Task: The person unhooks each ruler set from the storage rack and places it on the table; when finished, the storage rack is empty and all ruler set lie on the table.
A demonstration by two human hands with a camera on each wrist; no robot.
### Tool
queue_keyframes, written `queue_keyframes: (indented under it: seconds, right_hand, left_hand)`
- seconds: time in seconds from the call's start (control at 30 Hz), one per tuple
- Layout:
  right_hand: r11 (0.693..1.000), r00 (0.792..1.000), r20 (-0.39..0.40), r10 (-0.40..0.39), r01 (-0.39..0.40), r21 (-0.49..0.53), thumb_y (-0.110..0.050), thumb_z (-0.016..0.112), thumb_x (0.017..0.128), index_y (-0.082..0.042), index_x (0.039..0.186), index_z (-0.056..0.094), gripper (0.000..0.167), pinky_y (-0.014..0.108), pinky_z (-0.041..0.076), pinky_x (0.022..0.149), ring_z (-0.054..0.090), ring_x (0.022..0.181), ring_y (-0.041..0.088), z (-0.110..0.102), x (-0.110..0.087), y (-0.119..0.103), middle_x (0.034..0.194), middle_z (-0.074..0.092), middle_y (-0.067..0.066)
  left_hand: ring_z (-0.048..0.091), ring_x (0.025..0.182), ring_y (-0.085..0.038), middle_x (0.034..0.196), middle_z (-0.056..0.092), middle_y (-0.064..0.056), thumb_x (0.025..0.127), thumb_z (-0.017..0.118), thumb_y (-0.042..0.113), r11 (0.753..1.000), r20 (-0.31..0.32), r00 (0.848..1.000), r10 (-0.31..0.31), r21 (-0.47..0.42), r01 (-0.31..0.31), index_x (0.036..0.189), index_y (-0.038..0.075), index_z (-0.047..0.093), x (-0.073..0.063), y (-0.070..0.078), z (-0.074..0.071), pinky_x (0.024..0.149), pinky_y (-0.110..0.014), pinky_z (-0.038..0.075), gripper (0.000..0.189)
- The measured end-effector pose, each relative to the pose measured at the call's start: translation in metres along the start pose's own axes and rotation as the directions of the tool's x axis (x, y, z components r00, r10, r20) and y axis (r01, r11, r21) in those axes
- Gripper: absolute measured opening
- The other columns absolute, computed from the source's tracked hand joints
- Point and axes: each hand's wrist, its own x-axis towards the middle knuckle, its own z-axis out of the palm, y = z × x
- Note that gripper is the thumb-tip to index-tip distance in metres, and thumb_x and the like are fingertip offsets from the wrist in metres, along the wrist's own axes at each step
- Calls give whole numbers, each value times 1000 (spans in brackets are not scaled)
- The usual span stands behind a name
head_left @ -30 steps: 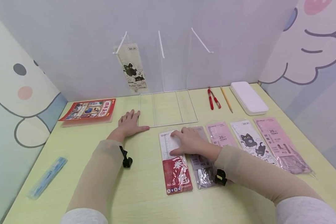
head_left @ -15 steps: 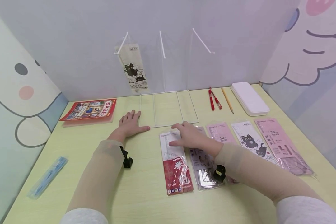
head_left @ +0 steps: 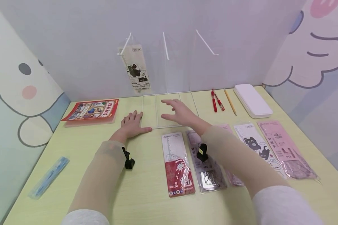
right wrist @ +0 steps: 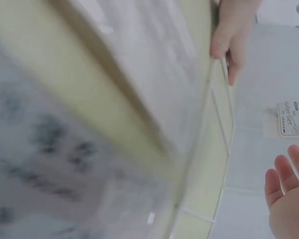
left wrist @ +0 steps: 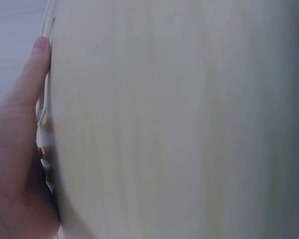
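Observation:
My left hand rests palm down on the table, fingers spread, at the left front corner of the white wire rack. The left wrist view shows its thumb lying along the wire. Above the rack's base my right hand hovers with fingers extended and thumb apart, holding nothing; the right wrist view shows its fingers too. A ruler set printed with black cats hangs from the rack's left hook. Nearest my right forearm lie a red and white ruler pack and a grey ruler pack.
Further right lie a pink pack partly under the forearm, a cat-printed pack and another pink pack. Behind them are red pens, a pencil and a white case. Left are booklets and a blue packet.
My right hand has lifted off the packs and moved forward over the rack's base, its fingers empty. My left hand stays at the rack's corner. The view has shifted slightly.

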Motion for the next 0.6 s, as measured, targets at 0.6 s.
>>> queue_keyframes:
  seconds: [0.6]
  right_hand:
    - [998, 996, -80, -32, 27, -59, -42, 61, 89, -20, 147, 31, 69, 36, 27, 108, 30, 135, 22, -23, 75, -34, 150, 32, 2]
  left_hand:
    - [-1, 139, -44, 155, 1, -20, 74, 49, 79, 1000, 8, 1000, 11, 10, -11, 152, 11, 12, 4, -1, -1, 106, -62, 3, 110]
